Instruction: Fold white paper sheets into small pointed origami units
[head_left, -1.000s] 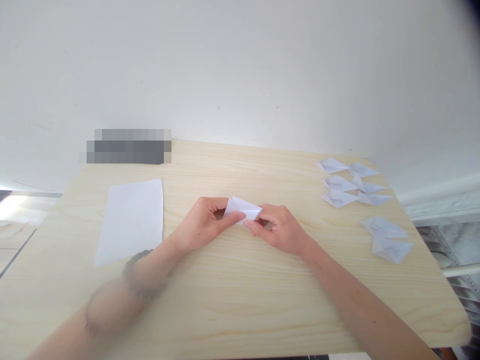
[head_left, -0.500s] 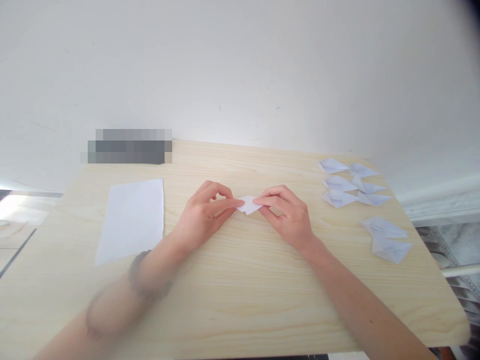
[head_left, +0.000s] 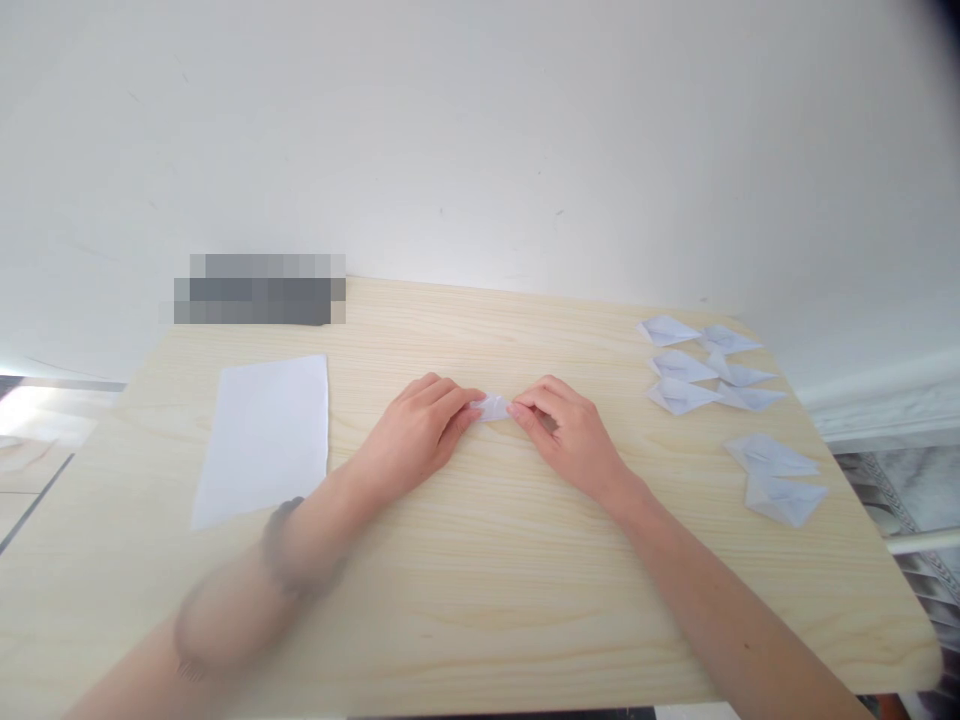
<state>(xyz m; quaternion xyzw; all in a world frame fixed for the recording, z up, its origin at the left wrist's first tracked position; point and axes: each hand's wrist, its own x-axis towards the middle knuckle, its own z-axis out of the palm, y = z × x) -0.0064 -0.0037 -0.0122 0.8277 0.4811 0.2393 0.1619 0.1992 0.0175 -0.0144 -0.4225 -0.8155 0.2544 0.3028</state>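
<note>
A small folded piece of white paper (head_left: pixel 493 407) is held just above or on the table, near its middle. My left hand (head_left: pixel 424 425) pinches the paper's left end between thumb and fingers. Its right end is gripped by the thumb and fingertips of my right hand (head_left: pixel 574 430). Both ends of the paper are hidden under the fingertips; creases show on the part between them.
Left of my hands lies a stack of white paper sheets (head_left: pixel 266 435). Several folded paper pieces (head_left: pixel 682 395) sit in rows at the right. A blurred-out dark object (head_left: pixel 259 300) stands at the back left, near the white wall (head_left: pixel 480 130). Beneath everything is the wooden table (head_left: pixel 525 600).
The paper between my hands now looks narrower and shows creases. My left fingers have closed down over its left end, and my right thumb has come up to its right end.
</note>
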